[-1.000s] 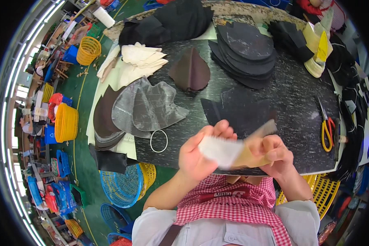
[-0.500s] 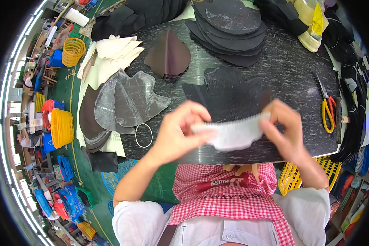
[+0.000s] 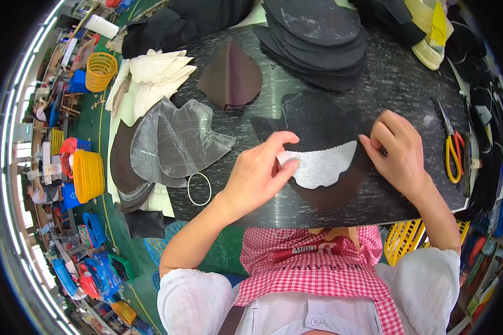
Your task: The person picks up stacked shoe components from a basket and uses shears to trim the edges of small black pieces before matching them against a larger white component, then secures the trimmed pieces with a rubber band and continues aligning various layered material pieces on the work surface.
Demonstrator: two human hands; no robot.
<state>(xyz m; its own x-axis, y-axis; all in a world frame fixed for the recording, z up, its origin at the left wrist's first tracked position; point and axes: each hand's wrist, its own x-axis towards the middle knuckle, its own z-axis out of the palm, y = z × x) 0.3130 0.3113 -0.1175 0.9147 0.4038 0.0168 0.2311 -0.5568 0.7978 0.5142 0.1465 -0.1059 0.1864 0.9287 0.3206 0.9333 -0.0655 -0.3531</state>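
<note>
My left hand [image 3: 256, 170] is closed, its thumb and fingers pinching the left end of a small white fabric piece [image 3: 324, 167] with a toothed upper edge and a wavy lower edge. This piece lies over a dark brown and black cut piece [image 3: 318, 120] on the table. Just past its right tip is my right hand [image 3: 395, 153], fingers loosely curled and thumb stretched out, with nothing seen in it. Left of my left hand are a white ring [image 3: 199, 188] and grey, clear-covered shaped pieces [image 3: 187, 137].
Black cut pieces [image 3: 318, 56] are stacked at the back. A folded brown piece [image 3: 230, 75] and cream fabric pieces [image 3: 159, 78] lie back left. Yellow-handled scissors [image 3: 451, 148] rest on the right of the dark table [image 3: 408, 95]. A yellow brush [image 3: 438, 28] stands at the far right corner.
My right hand has let go of the white piece's right end and moved slightly right. The white piece, still in my left hand, has come down onto the dark piece.
</note>
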